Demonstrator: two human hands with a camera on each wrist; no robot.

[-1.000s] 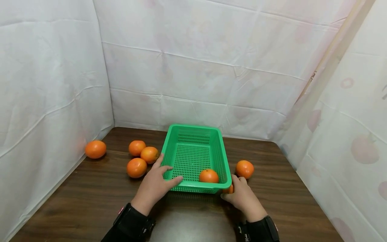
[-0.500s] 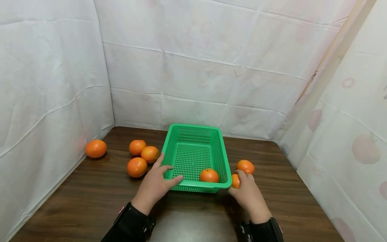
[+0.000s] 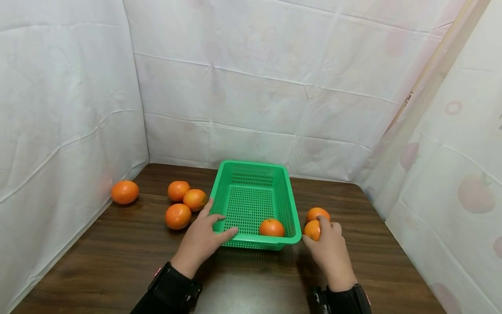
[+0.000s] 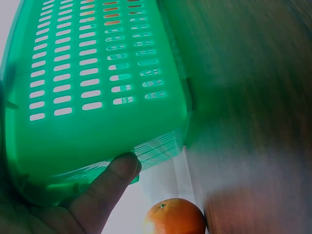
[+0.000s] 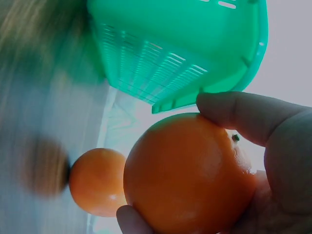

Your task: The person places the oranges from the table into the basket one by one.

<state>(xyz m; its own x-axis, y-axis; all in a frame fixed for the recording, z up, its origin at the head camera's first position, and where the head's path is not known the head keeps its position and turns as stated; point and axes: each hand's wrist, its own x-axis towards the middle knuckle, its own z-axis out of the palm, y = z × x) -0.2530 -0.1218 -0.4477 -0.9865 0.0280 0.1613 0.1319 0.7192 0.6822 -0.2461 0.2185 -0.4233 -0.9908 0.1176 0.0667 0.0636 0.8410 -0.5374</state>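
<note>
My left hand [image 3: 204, 237] holds the near left corner of the green plastic basket [image 3: 292, 205]. Its thumb lies over the rim, and in the left wrist view a finger [image 4: 114, 183] presses the outer wall below it. My right hand [image 3: 329, 246], right of the basket, grips an orange [image 3: 312, 230] between thumb and fingers. The right wrist view shows this held orange [image 5: 185, 170] with its small green stem end. Just behind it sits another orange [image 3: 317, 214], partly hidden. One orange [image 3: 271, 227] lies in the basket's near right corner.
Three oranges [image 3: 178, 216] cluster on the brown wooden table [image 3: 243, 283] left of the basket. A further orange [image 3: 125, 192] sits by the left cloth wall [image 3: 70, 131]. White cloth [image 3: 251, 96] also hangs behind and to the right.
My right hand has moved right, away from the basket's near right corner, with the orange in its grip, toward the other orange. The left hand and basket have stayed put.
</note>
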